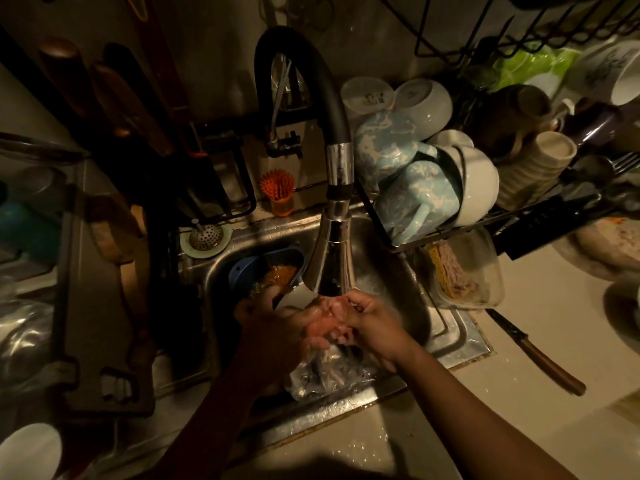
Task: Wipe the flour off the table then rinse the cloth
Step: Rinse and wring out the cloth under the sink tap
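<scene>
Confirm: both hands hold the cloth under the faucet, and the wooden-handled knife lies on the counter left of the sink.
Wrong side. The head view shows the knife on the counter right of the sink. The left hand and right hand do hold the cloth under the faucet.

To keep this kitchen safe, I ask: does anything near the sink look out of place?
Yes. A wooden-handled knife lies loose on the counter right of the sink, blade pointing toward a clear plastic container.

Glossy steel sink (446,336), wooden-handled knife (540,358)
</scene>
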The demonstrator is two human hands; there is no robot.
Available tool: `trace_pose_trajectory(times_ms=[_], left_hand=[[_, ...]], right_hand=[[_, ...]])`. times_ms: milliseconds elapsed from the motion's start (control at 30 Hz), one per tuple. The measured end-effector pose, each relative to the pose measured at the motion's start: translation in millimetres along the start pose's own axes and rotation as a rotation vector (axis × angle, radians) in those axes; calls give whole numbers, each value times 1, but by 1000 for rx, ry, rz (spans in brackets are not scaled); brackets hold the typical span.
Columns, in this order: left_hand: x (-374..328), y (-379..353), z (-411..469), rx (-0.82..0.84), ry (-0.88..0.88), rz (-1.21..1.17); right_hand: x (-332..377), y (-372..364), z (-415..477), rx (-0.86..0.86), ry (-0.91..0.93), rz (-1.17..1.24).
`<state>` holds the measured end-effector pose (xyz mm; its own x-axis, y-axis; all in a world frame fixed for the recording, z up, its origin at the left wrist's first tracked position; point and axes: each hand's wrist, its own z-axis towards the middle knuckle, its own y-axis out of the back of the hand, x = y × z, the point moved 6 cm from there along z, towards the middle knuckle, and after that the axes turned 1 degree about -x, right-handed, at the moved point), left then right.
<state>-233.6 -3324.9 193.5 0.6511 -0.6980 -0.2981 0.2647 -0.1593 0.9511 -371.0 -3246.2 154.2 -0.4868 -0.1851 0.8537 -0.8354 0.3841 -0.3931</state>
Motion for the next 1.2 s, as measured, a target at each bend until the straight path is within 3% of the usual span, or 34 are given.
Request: trace_pose_trajectory(times_ms=[33, 133, 267, 333, 500, 667, 800, 967, 1200], left_hand=[[1, -4, 0, 21, -23, 66], [0, -2, 7, -191, -90, -9], [12, -41, 14, 36, -10, -697], [15, -63, 7, 108, 65, -758], [9, -67, -10, 56, 251, -810], [-6, -70, -26, 160, 145, -798], [3, -66, -21, -6, 230, -891], [3, -52, -6, -56, 150, -765], [7, -57, 1, -58, 367, -941]], right_hand=[[-3, 0, 1, 10, -23, 27], [-5, 0, 1, 34, -62, 13], [-6, -2, 1, 98, -33, -69], [-4, 0, 0, 60, -7, -71], [-10, 8, -3, -32, 26, -102], [-16, 12, -5, -60, 71, 3], [-29, 9, -1, -38, 71, 36], [-32, 12, -2, -77, 180, -105], [-44, 11, -4, -223, 182, -330]])
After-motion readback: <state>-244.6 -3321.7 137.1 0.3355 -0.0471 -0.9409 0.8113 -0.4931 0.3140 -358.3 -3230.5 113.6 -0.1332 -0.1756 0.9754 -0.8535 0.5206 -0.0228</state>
